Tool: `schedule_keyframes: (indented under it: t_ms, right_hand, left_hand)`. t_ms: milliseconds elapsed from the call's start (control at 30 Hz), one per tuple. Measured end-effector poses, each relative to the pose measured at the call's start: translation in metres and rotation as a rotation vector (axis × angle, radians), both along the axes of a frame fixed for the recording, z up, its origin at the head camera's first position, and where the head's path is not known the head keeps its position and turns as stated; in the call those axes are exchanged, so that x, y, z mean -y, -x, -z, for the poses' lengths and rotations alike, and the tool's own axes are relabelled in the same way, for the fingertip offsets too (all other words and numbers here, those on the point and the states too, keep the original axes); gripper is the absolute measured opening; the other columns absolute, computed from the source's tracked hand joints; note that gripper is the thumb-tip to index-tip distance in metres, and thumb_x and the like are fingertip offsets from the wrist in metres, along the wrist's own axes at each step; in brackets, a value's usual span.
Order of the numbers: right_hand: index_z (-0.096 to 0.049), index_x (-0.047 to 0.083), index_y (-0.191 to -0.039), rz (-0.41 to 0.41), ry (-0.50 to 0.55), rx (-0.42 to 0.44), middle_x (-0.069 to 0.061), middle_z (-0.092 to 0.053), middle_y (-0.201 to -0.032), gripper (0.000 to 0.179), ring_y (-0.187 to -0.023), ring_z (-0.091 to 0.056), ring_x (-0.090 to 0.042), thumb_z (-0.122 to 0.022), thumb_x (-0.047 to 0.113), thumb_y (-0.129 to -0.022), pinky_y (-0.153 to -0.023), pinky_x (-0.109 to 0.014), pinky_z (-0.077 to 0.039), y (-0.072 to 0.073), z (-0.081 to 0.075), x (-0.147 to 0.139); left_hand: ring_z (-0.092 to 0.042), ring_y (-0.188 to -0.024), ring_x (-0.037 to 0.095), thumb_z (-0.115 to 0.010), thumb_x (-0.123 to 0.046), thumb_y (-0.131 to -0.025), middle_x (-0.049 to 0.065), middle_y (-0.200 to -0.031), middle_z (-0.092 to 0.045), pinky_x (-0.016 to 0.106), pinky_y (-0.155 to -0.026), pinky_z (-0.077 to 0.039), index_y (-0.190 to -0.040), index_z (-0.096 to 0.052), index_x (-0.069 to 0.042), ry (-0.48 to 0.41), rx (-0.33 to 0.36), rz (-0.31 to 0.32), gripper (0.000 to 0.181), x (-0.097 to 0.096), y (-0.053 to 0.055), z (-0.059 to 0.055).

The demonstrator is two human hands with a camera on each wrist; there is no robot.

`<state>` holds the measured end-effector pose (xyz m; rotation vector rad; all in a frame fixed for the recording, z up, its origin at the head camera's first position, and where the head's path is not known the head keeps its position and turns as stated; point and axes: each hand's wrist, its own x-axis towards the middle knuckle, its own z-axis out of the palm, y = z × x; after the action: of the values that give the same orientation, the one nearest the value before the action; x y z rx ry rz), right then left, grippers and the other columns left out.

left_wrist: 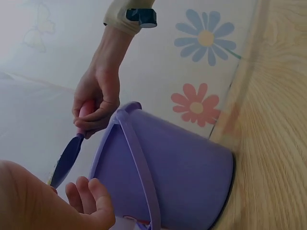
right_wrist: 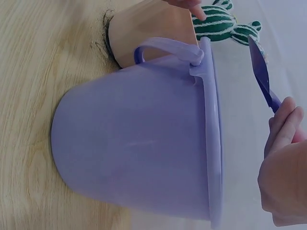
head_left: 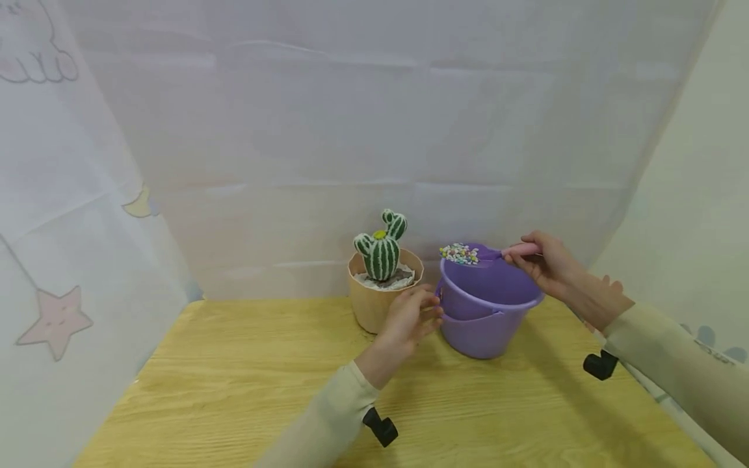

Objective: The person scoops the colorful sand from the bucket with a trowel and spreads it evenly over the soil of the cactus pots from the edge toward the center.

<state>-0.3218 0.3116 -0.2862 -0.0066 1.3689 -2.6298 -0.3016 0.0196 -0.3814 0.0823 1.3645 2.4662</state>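
My right hand (head_left: 550, 263) grips the pink handle (head_left: 523, 249) of a small trowel with a purple blade (right_wrist: 259, 67). Small white and coloured pebbles (head_left: 459, 253) lie heaped on that blade, which is held over the left rim of a purple bucket (head_left: 476, 338). The bucket stands upright, its handle hanging down at the front. Between the bucket and a tan pot (head_left: 370, 305), my left hand (head_left: 407, 317) hovers with loosely bent fingers and nothing in them. A green knitted cactus (head_left: 383, 257) with a yellow flower rises from white filling in the pot.
A light wooden table (head_left: 251, 377) carries the pot and bucket near its back edge. Behind it hangs a pale cloth (head_left: 304, 130); printed cloth with a pink star (head_left: 57, 323) is at the left. Another pale wall covering (head_left: 696, 214) borders the right side.
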Motion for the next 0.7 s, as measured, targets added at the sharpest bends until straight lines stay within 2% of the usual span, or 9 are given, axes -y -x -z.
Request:
schedule_keyframes:
  t_ms: [200,333,467,567,700]
  right_hand:
    - [-0.073,-0.016,-0.089,0.036,0.013,0.02,-0.03,-0.071,-0.088,0.044,-0.081,-0.074,-0.036,-0.041,0.007,-0.108,-0.081,-0.028,-0.057,0.005,-0.001,0.008]
    - [-0.073,-0.014,-0.089,0.056,0.011,0.048,-0.029,-0.071,-0.09,0.041,-0.083,-0.074,-0.036,-0.044,0.008,-0.108,-0.082,-0.029,-0.057,0.005,0.001,0.012]
    - [-0.074,-0.012,-0.088,0.062,0.004,0.068,-0.028,-0.072,-0.091,0.041,-0.083,-0.074,-0.035,-0.045,0.009,-0.108,-0.081,-0.028,-0.057,0.007,0.003,0.018]
    - [-0.074,-0.012,-0.087,0.062,0.001,0.058,-0.027,-0.072,-0.089,0.043,-0.082,-0.074,-0.035,-0.044,0.009,-0.108,-0.081,-0.027,-0.057,0.009,0.003,0.021]
    - [-0.075,-0.012,-0.083,0.064,-0.005,0.044,-0.027,-0.072,-0.087,0.045,-0.081,-0.074,-0.034,-0.043,0.008,-0.108,-0.081,-0.026,-0.057,0.012,0.003,0.025]
  left_hand:
    - [-0.066,-0.084,0.019,-0.055,-0.014,-0.102,0.011,-0.104,-0.066,0.032,-0.073,-0.057,-0.131,-0.056,-0.004,0.195,-0.133,-0.027,0.031,0.023,0.003,-0.002]
    - [-0.065,-0.08,0.019,-0.056,-0.018,-0.104,0.014,-0.101,-0.068,0.032,-0.07,-0.056,-0.131,-0.057,-0.005,0.258,-0.186,-0.063,0.03,0.035,0.007,-0.004]
    - [-0.066,-0.093,0.033,-0.055,-0.019,-0.104,0.019,-0.112,-0.067,0.043,-0.081,-0.057,-0.13,-0.06,-0.008,0.298,-0.254,-0.143,0.029,0.044,0.006,-0.012]
    - [-0.064,-0.102,0.04,-0.054,-0.016,-0.103,0.019,-0.114,-0.066,0.05,-0.086,-0.056,-0.13,-0.06,-0.005,0.315,-0.283,-0.221,0.03,0.05,0.009,-0.017]
    - [-0.062,-0.102,0.042,-0.054,-0.014,-0.103,0.019,-0.113,-0.063,0.049,-0.083,-0.055,-0.132,-0.06,-0.002,0.347,-0.332,-0.35,0.032,0.06,0.018,-0.017]
